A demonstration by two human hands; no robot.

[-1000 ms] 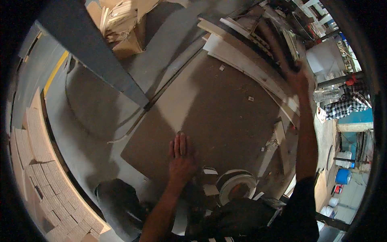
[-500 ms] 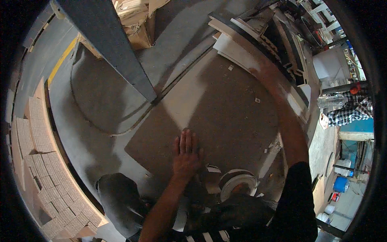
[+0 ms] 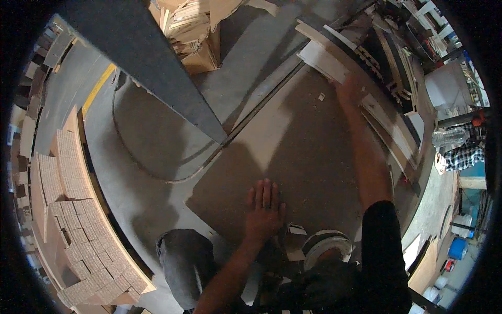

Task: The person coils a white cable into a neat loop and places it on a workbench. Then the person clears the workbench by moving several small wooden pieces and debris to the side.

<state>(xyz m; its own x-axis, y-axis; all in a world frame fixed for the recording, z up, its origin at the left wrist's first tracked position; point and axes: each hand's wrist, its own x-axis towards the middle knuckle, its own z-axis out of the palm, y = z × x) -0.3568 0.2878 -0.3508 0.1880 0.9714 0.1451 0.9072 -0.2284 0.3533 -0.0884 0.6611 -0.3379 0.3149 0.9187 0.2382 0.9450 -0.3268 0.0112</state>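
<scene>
A wide brown board (image 3: 308,157) lies on the floor before me, partly in shadow. My left hand (image 3: 265,214) rests flat on its near part, fingers stretched forward, holding nothing. My right arm reaches across the board's right side. At the far right edge, my right hand (image 3: 349,91) is at the pale strips (image 3: 327,63) stacked along that edge. Its fingers are blurred and dark, so whether they grip a strip does not show. One small pale chip (image 3: 321,97) lies on the board left of that hand.
A dark post (image 3: 172,78) stands at the board's far left corner, with a cable (image 3: 193,175) on the floor. Textured tiles (image 3: 86,230) cover a panel at left. A cardboard box of wood scraps (image 3: 201,55) is behind. A round roll (image 3: 329,248) sits near my knees.
The whole view has swung, so the scene sits farther right. My right hand has shifted slightly left along the strips. My left hand stays flat on the board.
</scene>
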